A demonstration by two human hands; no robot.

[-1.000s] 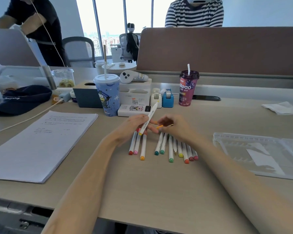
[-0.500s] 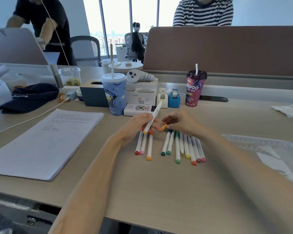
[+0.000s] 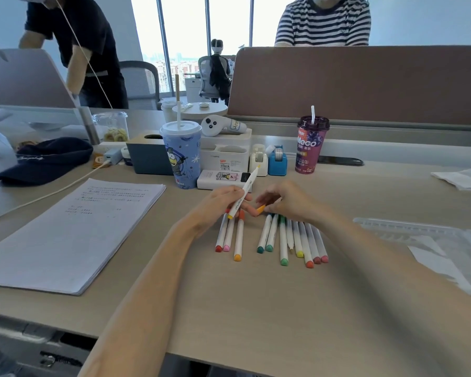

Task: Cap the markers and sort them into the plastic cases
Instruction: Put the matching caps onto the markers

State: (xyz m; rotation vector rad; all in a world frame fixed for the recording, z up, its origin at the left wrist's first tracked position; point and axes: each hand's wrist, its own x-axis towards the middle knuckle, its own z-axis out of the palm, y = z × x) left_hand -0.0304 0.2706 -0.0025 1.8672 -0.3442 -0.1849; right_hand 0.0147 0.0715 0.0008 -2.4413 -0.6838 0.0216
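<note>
Just beyond the marker row (image 3: 283,240), the left hand (image 3: 220,202) grips a white marker (image 3: 245,190), tilted with its lower end toward the right hand (image 3: 288,200). That hand apparently pinches the yellow cap (image 3: 260,208), ready for fitting. The plastic case (image 3: 408,227) lies well right of the row.

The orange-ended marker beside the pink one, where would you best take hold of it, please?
Pinch the orange-ended marker at mid-barrel from above: it lies flat, with bare table on its right, while the pink-ended marker crowds its left.

White markers (image 3: 283,240) with red, pink, orange, green, yellow ends; blue cartoon-print cup (image 3: 181,159); purple cup (image 3: 309,148); navy cap (image 3: 46,159); black-white striped shirt (image 3: 324,23)
</note>
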